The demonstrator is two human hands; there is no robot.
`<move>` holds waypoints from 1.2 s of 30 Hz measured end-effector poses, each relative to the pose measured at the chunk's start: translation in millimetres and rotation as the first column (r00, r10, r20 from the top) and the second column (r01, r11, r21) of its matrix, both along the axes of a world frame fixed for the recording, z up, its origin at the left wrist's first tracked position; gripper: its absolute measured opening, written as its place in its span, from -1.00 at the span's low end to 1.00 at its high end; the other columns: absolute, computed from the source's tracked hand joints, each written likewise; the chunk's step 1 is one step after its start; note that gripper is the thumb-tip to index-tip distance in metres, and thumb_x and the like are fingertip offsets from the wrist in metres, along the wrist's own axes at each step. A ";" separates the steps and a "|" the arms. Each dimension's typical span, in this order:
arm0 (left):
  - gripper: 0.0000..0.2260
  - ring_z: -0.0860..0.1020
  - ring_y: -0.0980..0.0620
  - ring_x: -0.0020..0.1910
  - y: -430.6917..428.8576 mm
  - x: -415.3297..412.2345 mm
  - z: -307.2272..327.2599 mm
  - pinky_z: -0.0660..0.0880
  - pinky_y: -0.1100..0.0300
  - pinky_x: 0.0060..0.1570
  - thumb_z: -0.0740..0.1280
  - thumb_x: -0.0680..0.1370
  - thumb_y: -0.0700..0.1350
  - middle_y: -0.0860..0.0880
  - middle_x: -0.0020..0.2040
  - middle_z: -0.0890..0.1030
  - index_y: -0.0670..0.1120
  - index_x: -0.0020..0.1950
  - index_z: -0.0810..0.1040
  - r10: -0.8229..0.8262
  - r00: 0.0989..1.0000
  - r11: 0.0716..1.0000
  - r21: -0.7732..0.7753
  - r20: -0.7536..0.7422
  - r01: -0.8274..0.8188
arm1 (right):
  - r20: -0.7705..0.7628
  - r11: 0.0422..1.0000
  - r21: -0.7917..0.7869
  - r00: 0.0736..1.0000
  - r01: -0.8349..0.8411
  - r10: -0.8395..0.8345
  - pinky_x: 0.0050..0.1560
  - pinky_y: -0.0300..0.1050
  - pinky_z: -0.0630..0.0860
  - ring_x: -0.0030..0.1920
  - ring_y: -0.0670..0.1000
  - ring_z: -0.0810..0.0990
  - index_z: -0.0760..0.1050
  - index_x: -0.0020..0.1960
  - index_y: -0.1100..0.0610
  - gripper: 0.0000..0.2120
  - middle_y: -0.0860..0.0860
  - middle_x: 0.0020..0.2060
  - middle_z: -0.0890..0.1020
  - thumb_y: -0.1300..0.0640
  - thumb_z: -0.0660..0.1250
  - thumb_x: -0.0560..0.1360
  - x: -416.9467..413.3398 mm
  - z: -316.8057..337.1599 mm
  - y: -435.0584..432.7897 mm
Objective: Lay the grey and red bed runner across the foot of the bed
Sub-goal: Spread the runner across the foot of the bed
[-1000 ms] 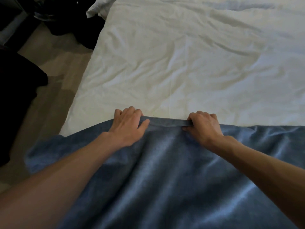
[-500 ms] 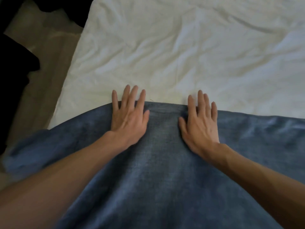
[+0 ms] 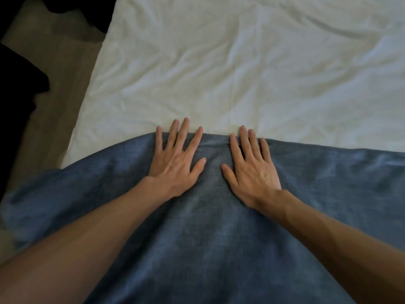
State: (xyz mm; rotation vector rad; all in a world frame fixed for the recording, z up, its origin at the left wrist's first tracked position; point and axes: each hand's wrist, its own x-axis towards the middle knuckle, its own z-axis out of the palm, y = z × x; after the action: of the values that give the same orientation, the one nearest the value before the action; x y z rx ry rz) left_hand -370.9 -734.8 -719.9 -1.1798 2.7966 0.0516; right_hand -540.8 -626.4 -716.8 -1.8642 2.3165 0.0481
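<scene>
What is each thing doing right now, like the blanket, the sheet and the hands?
Bed runner: spread over the near end of the bed, slightly rumpled.
White sheet: wrinkled, uncovered beyond the runner.
Left hand: open, flat on the runner.
Right hand: open, flat on the runner.

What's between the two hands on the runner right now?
Only a bare strip of the bed runner separates the left hand from the right hand; both lie flat, thumbs apart, as the head view shows.

A matt, coarse-woven cloth bed runner [image 3: 208, 227], grey-blue with a visible grain, covers the lower frame; at 12 o'clock lies a white cotton-like sheet [image 3: 230, 73], smooth but creased; at 9 o'clock, dull beige flooring [image 3: 54, 84].
</scene>
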 end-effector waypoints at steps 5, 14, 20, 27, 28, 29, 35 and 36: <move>-0.36 -0.20 -0.15 0.51 26.9 11.6 11.2 -0.25 -0.24 0.41 -0.11 0.52 0.23 -0.15 0.55 -0.19 0.00 0.53 -0.19 0.029 0.999 0.998 0.065 -0.031 -0.027 | 0.025 1.000 -0.004 1.000 -0.009 0.009 0.47 0.09 -0.20 0.52 0.14 -0.15 -0.08 0.54 0.15 -0.35 0.16 0.53 -0.08 -0.19 -0.15 0.57 11.4 8.3 31.0; -0.30 -0.10 -0.12 0.52 104.1 60.9 32.7 -0.12 -0.16 0.45 -0.17 0.47 0.30 -0.17 0.55 -0.07 0.00 0.53 -0.20 -0.071 0.997 0.986 0.154 0.005 0.069 | 0.092 0.988 0.130 0.994 -0.078 0.066 0.49 0.09 -0.10 0.52 0.17 -0.10 -0.07 0.53 0.17 -0.41 0.14 0.54 -0.05 -0.10 -0.05 0.61 16.2 24.6 110.4; -0.30 -0.02 -0.15 0.51 149.1 86.8 40.3 -0.05 -0.17 0.44 -0.16 0.47 0.30 -0.21 0.54 0.01 -0.01 0.54 -0.07 -0.091 0.996 0.979 0.182 -0.019 0.093 | 0.192 0.996 0.085 0.980 0.033 -0.049 0.51 0.05 -0.06 0.52 0.12 -0.02 0.03 0.52 0.18 -0.43 0.15 0.53 0.03 -0.04 0.04 0.60 38.3 29.2 151.4; -0.31 0.03 -0.14 0.50 193.1 119.7 46.7 -0.05 -0.20 0.43 -0.11 0.47 0.30 -0.20 0.52 0.09 -0.03 0.53 0.08 -0.095 0.988 0.969 0.217 -0.122 0.120 | 0.350 0.965 -0.076 0.913 0.251 -0.210 0.29 -0.04 0.27 0.26 0.15 0.43 0.44 0.25 0.19 -0.67 0.13 0.30 0.47 0.05 0.13 0.58 72.0 42.9 201.6; -0.31 0.09 -0.14 0.49 202.1 126.1 50.4 -0.02 -0.22 0.42 -0.08 0.47 0.28 -0.21 0.50 0.15 -0.06 0.51 0.13 -0.084 0.985 0.968 0.220 -0.152 0.117 | 0.357 0.960 -0.085 0.908 0.267 -0.221 0.22 -0.03 0.32 0.20 0.15 0.46 0.44 0.21 0.19 -0.70 0.13 0.26 0.50 0.04 0.13 0.58 80.1 44.9 211.6; -0.32 0.17 -0.15 0.46 212.1 133.2 54.2 0.03 -0.24 0.40 -0.04 0.47 0.26 -0.22 0.47 0.22 -0.09 0.49 0.20 -0.079 0.979 0.968 0.218 -0.190 0.120 | 0.362 0.959 -0.086 0.906 0.268 -0.221 0.20 -0.02 0.34 0.17 0.15 0.47 0.42 0.20 0.19 -0.70 0.13 0.24 0.51 0.03 0.13 0.58 88.7 46.1 222.2; -0.55 0.47 -0.11 0.26 264.4 156.8 56.9 0.28 -0.18 0.30 0.31 0.42 -0.02 -0.16 0.27 0.49 -0.17 0.26 0.47 -0.223 0.911 0.961 0.080 -0.347 0.265 | 0.329 0.929 -0.156 0.905 0.336 -0.272 0.38 0.17 0.26 0.40 0.18 0.31 0.35 0.16 0.26 -0.67 0.28 0.32 0.41 0.01 0.21 0.55 135.4 42.8 278.2; -0.61 0.49 -0.12 0.23 269.9 160.0 55.6 0.31 -0.17 0.28 0.36 0.40 -0.08 -0.16 0.24 0.51 -0.17 0.19 0.50 -0.224 0.901 0.963 0.058 -0.372 0.263 | 0.325 0.919 -0.195 0.907 0.341 -0.268 0.38 0.20 0.27 0.43 0.18 0.28 0.36 0.11 0.26 -0.69 0.30 0.29 0.43 0.03 0.27 0.53 140.9 42.7 287.5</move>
State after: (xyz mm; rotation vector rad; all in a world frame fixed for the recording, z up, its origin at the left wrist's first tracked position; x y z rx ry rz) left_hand -210.9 -464.9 -664.2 -0.8599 3.1900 0.4371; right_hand -399.9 -338.9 -674.2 -1.4489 2.4532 -0.5449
